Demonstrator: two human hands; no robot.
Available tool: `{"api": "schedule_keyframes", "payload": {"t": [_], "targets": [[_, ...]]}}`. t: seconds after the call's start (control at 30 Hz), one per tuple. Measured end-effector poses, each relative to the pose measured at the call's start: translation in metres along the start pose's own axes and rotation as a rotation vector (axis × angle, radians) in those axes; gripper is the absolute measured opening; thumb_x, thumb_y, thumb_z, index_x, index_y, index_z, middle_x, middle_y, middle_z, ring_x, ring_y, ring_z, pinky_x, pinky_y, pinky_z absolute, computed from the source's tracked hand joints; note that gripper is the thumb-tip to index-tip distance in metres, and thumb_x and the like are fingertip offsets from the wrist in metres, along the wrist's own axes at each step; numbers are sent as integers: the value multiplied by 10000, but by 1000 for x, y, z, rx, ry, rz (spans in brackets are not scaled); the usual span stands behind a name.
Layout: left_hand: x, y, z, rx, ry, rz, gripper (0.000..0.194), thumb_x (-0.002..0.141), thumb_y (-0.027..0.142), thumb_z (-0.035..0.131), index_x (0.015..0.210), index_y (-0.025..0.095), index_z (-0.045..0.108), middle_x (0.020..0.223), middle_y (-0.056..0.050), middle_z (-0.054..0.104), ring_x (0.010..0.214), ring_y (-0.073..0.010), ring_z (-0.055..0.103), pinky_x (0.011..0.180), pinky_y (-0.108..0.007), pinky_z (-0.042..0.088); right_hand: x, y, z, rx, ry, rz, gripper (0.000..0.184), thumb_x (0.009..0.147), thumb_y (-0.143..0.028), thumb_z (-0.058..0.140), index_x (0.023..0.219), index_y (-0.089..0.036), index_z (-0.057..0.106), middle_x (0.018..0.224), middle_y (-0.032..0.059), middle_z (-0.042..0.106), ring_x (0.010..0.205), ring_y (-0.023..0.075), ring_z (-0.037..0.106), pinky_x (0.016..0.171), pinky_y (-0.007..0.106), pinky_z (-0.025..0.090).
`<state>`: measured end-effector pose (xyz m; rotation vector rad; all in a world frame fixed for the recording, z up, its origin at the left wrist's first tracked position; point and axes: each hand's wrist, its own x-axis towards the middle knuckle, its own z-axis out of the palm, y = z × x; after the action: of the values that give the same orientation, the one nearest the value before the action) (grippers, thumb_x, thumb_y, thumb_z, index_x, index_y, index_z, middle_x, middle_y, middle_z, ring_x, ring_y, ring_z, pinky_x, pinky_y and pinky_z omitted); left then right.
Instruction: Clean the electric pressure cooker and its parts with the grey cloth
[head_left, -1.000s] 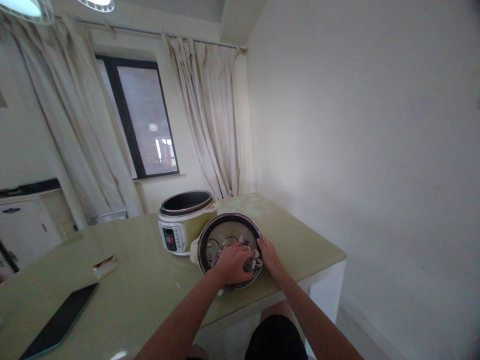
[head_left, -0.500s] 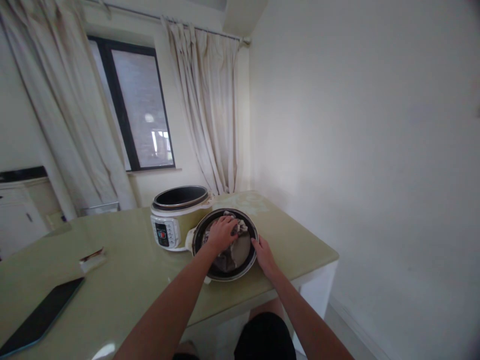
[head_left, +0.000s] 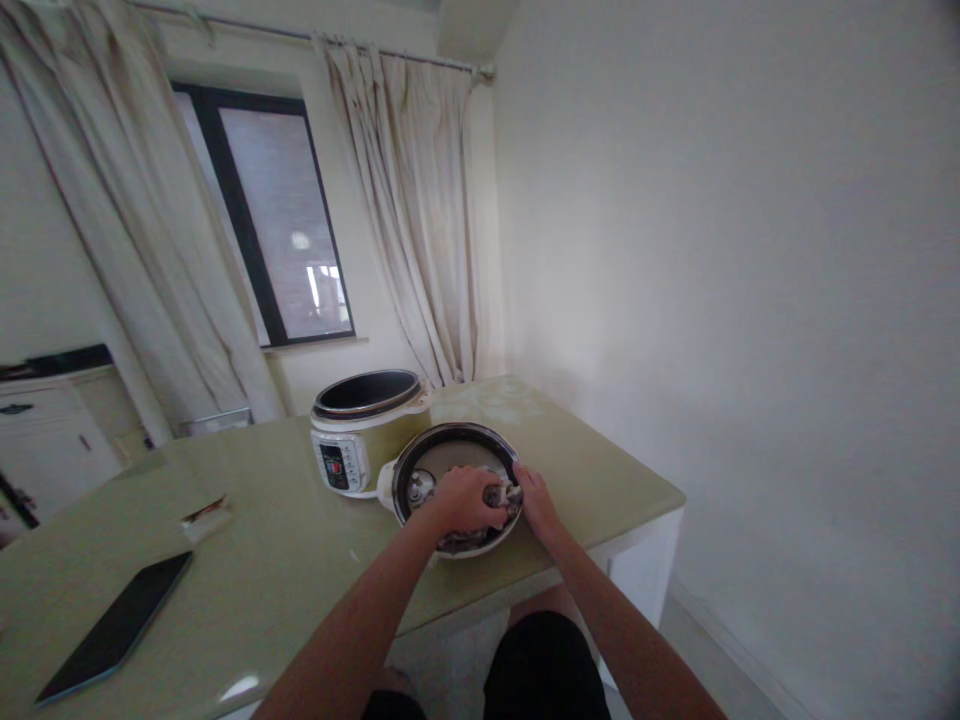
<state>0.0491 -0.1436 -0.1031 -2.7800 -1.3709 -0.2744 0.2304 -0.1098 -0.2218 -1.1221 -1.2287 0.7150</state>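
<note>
An upturned round cooker lid (head_left: 442,462) with a dark rim lies on the greenish table (head_left: 285,560), in front of an open electric pressure cooker (head_left: 365,430). My left hand (head_left: 463,500) is closed on a grey-white cloth (head_left: 504,495) and presses it into the near part of the lid's inside. At the lid's right rim my right hand (head_left: 534,502) rests with fingers curled against the edge, holding it.
A dark phone (head_left: 116,627) lies near the table's left front edge. A small wrapper (head_left: 206,518) sits behind it. Curtains (head_left: 420,220) and a window are beyond the table; a white wall runs along the right side.
My left hand has drawn the cloth back from the lid's far side to its near side. The right hand stays on the rim. The view shifted slightly.
</note>
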Motion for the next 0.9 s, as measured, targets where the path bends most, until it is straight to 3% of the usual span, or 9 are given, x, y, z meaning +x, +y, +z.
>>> {"api": "schedule_keyframes", "payload": {"t": [0.17, 0.33, 0.47, 0.6, 0.73, 0.9], "targets": [[4, 17, 13, 17, 77, 98, 311, 835, 495, 697, 1015, 249, 759, 1053, -76, 786, 1061, -313, 694, 880, -400, 550, -3, -11, -2, -10, -52, -26, 631, 910, -795, 497, 908, -211, 736, 940, 74, 766, 969, 274, 661, 957, 392, 503], [15, 0, 15, 20, 139, 79, 284, 859, 423, 714, 1092, 262, 738, 1142, -70, 742, 1210, -296, 610, 1003, -407, 535, -3, -14, -3, -35, -79, -74, 501, 978, -643, 491, 1046, -209, 732, 1079, 98, 775, 1048, 288, 678, 1021, 422, 491], [23, -22, 10, 66, 261, -143, 337, 915, 354, 671, 1240, 268, 693, 1305, -89, 684, 1288, -311, 560, 1050, -453, 506, -4, -7, -2, -89, -88, -72, 416, 989, -545, 483, 1071, -219, 727, 1104, 98, 770, 1064, 288, 670, 998, 414, 499], [24, -32, 2, 152, 334, -393, 393, 951, 323, 602, 1336, 261, 645, 1299, -130, 667, 1243, -355, 572, 929, -484, 542, -4, -2, -1, -87, -100, -69, 382, 976, -489, 481, 1107, -216, 714, 1152, 105, 760, 1090, 286, 670, 1022, 421, 491], [14, -28, -2, 172, 254, -377, 366, 941, 375, 598, 1272, 241, 680, 1249, -151, 684, 1208, -361, 603, 877, -448, 545, -3, -2, 0, -108, -73, -50, 368, 971, -487, 477, 1040, -214, 713, 1057, 97, 763, 1058, 285, 672, 1004, 422, 499], [-3, -12, 3, 87, 81, -129, 364, 854, 508, 674, 1074, 234, 770, 1058, -124, 764, 1032, -327, 708, 891, -430, 540, -2, -4, 0, -94, -38, -16, 406, 986, -535, 452, 957, -218, 705, 983, 95, 754, 975, 278, 679, 941, 409, 516]]}}
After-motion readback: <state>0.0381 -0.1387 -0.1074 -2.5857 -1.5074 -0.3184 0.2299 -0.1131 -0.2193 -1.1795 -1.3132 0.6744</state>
